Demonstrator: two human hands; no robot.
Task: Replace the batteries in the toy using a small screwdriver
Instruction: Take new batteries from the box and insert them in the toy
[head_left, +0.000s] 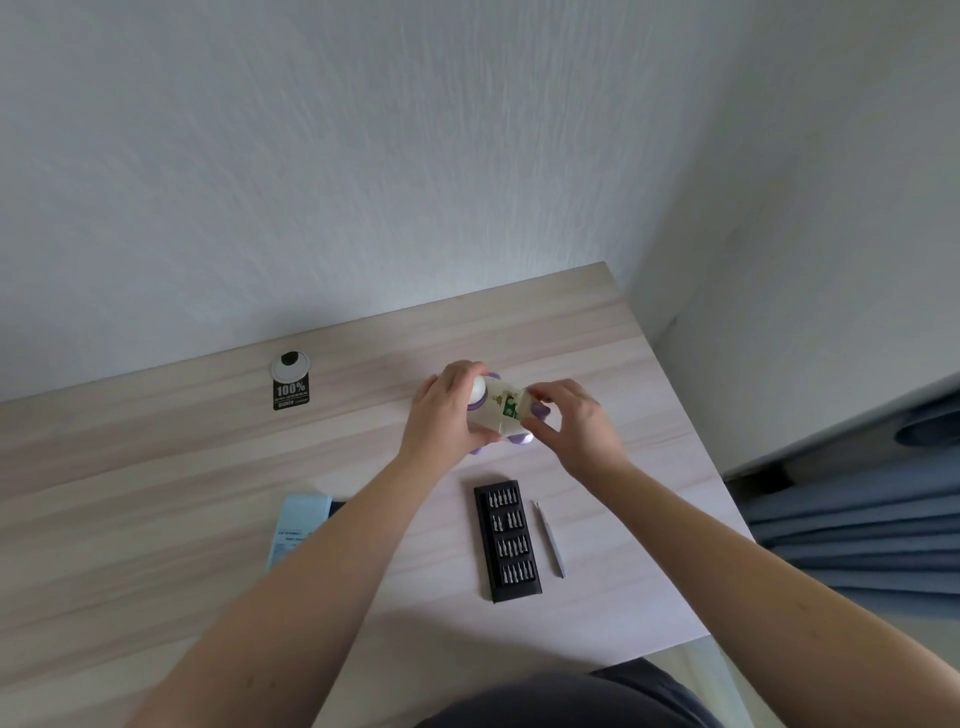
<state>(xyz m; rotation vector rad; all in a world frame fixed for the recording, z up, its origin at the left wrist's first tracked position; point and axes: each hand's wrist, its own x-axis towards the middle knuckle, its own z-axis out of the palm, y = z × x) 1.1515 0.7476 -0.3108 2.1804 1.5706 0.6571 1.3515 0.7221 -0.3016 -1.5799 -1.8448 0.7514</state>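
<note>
Cream plastic with lilac trim is making up the toy (496, 410), which is lying tipped with its underside showing, lilac feet pointing toward the right and near sides. A small opening in that underside is showing something green; what it is cannot be made out. The toy is sitting toward the far right corner of the counter (156, 467), a little in from the far edge.

The left hand (441, 415) is gripping the toy's rounded white end, fingers curled over the top. The right hand (566, 421) is pinching at the toy's right end beside the opening, fingers bent; whatever small piece it may be holding is hidden.

Nearer the front edge, a black bit case (506, 540) is lying open, rows of bits showing, well apart from the toy. Just right of it a slim grey tool (549, 540) is lying parallel to the case, with bare counter between it and the right edge. A pale blue card (296, 530) is lying toward the left, partly under the left forearm. Near the far edge a cable grommet (291, 365) with a black label (291, 396) is sitting, bare wood between it and the toy.
</note>
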